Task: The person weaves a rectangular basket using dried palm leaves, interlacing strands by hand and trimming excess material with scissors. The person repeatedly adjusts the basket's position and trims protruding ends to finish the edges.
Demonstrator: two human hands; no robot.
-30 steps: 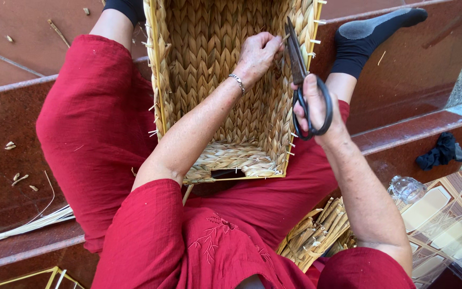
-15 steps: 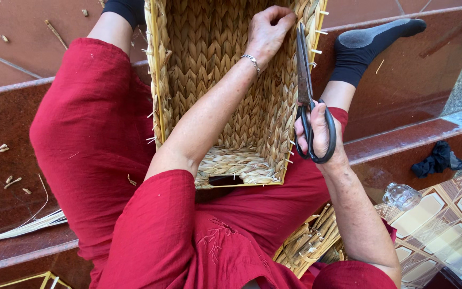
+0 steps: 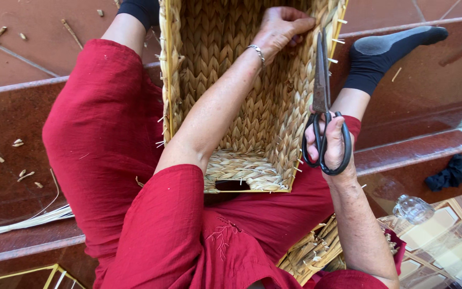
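Up close, braided straw basket (image 3: 231,91) gripped by left hand (image 3: 282,27), black scissors (image 3: 324,115) clenched in right hand (image 3: 332,147).

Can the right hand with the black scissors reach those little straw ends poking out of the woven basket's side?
Probably yes: the right hand holds the black scissors right beside the woven straw basket, nothing between.

You're working in soft, even daylight, no hard shadows on the red trousers (image 3: 108,155). Inside the woven basket (image 3: 231,80) it dims toward the far end. There's glare on the clear plastic (image 3: 434,230) at lower right, perhaps a bottle under it. Focus stays crisp centrally; the edges bend slightly.
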